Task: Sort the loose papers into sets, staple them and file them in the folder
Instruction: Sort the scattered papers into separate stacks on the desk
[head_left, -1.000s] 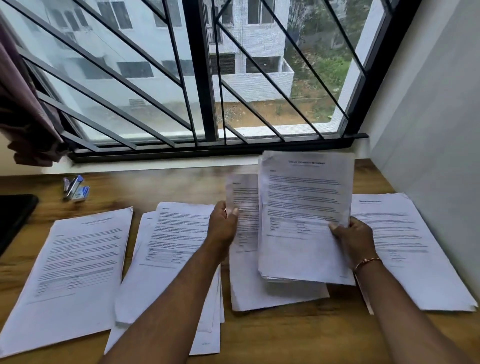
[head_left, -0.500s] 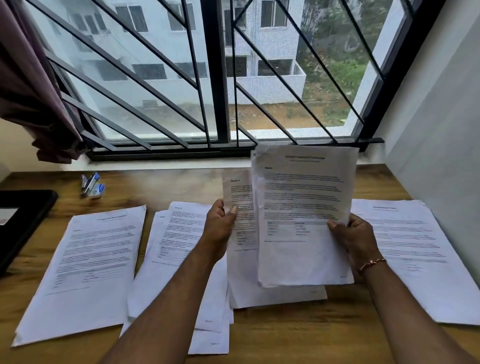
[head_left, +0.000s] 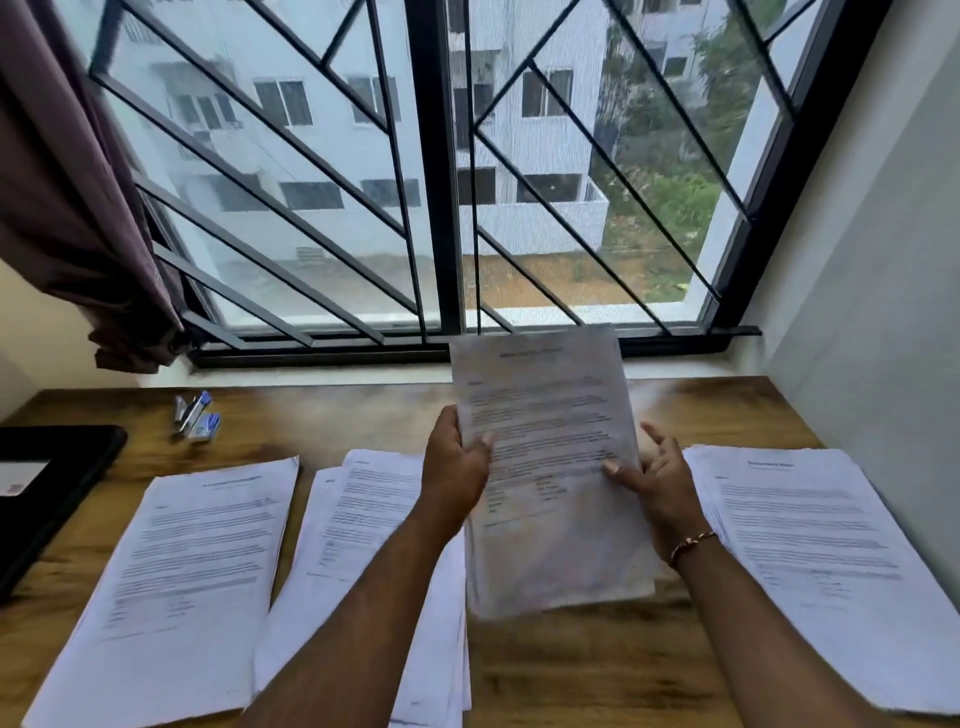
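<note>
**A:** Status, left to right?

**B:** Far left of my left hand: black folder at the table edge. Stapler and staple box lie beyond it, near the window. Then two paper piles: left pile, and middle pile running under my left forearm.

**A:** Hands?

**B:** Left hand is clamped on the left edge of the held stack, thumb on the front. The stack is tilted up between both hands and blurred; I can't tell whether its bottom edge touches the table. On my right hand the thumb lies on the stack's front near the right edge, with the fingers splayed and straight, not closed on it.

**A:** Beyond that?

**B:** Right pile, flat, just right of the right wrist.
</note>
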